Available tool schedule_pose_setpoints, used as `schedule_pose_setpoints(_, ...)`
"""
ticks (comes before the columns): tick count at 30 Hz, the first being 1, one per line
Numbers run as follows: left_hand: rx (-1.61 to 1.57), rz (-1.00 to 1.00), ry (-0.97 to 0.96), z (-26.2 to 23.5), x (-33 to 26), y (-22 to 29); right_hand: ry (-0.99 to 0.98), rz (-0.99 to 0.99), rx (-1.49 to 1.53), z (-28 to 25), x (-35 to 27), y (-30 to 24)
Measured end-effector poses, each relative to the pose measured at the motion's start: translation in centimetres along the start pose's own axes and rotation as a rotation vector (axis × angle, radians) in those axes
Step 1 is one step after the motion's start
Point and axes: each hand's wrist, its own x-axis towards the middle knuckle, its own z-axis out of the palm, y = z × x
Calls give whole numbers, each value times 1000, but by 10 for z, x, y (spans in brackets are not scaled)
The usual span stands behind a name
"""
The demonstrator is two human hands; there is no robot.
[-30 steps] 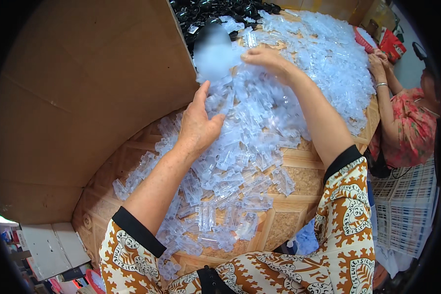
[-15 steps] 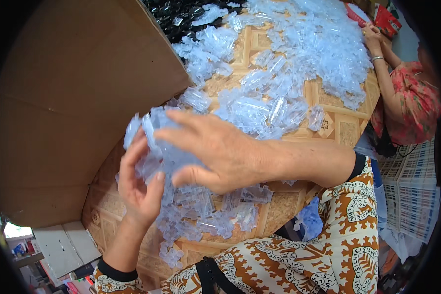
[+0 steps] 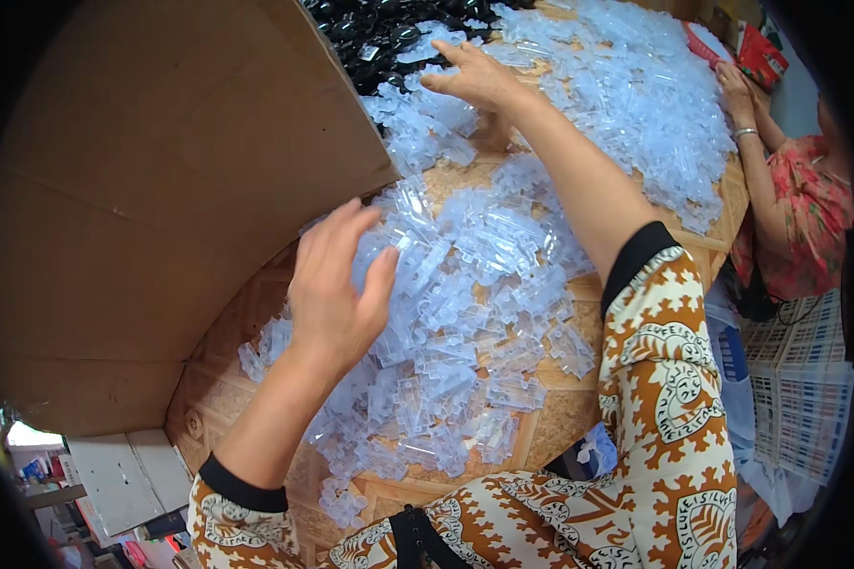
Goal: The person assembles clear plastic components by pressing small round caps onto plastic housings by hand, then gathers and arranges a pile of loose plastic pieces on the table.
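Note:
Small clear plastic pieces (image 3: 484,237) lie in a loose heap across the wood-patterned table (image 3: 550,417), spreading toward my lap. At the heap's left side, close to the cardboard, my left hand (image 3: 332,289) hovers with its fingers stretched and the thumb apart, holding nothing. My right hand (image 3: 479,78) reaches to the far side, over more clear pieces (image 3: 422,128) beside a pile of shiny black parts (image 3: 380,38). Its fingers are spread and nothing shows in them.
A tall cardboard box (image 3: 180,190) walls off the left side. Another large spread of clear pieces (image 3: 636,114) covers the far right. A person in a red floral top (image 3: 797,218) sits there, hands by a red packet (image 3: 761,55). Printed sheets (image 3: 792,389) stand at right.
My right hand has swung from beside the left hand to the far side. The clear pieces that were between my hands now lie in the near heap. My left hand has shifted right.

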Motion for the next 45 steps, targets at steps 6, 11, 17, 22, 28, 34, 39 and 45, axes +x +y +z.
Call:
schedule_pose_setpoints(6,8,-545,-450,36,57,-20,-86,33,24,12,-2,-6)
schedule_pose_setpoints(11,-21,-565,-444,54,71,-20,-181,180,117,-1,-22,11)
schedule_pose_setpoints(17,-525,-353,-218,54,53,-39,-568,361,788,-30,-102,-76)
schedule_pose_setpoints(22,-393,-138,-148,-2,2,-21,-510,-296,508,-50,-164,-109)
schedule_pose_setpoints(28,-96,-24,-216,-56,-59,-13,60,-213,20,-30,-73,-65)
schedule_pose_setpoints(34,-262,-254,-27,-34,-36,-45,-51,-142,-141,46,-16,-54)
schedule_pose_setpoints(39,-54,-536,-150,-6,8,-88,-138,2,86,28,-15,-43)
schedule_pose_setpoints(45,-100,-474,-234,10,1,-96,-289,152,814,-12,-64,-7)
